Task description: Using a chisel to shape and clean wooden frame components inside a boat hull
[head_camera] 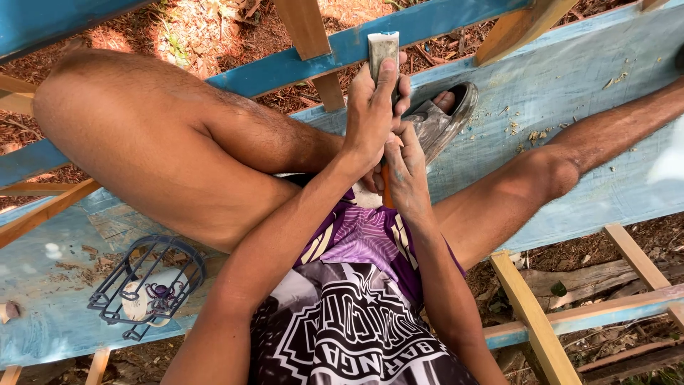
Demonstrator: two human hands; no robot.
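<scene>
Blue-painted planks (570, 93) carry a seated person with bare legs spread, looking down at both hands between the knees. The left hand (370, 117) is wrapped around a flat grey sharpening stone (383, 48), its grip pressed shut on the stone's lower part, thumb up along the face, so the stone stands upright above the fist. The right hand (406, 175) sits just below and touching the left, its grip closed around an orange handle (387, 194), mostly hidden. A worn grey sandal (445, 117) lies just beside the hands. A black wire cage (146, 281) with a white roll inside rests on the planks at lower left, well apart.
</scene>
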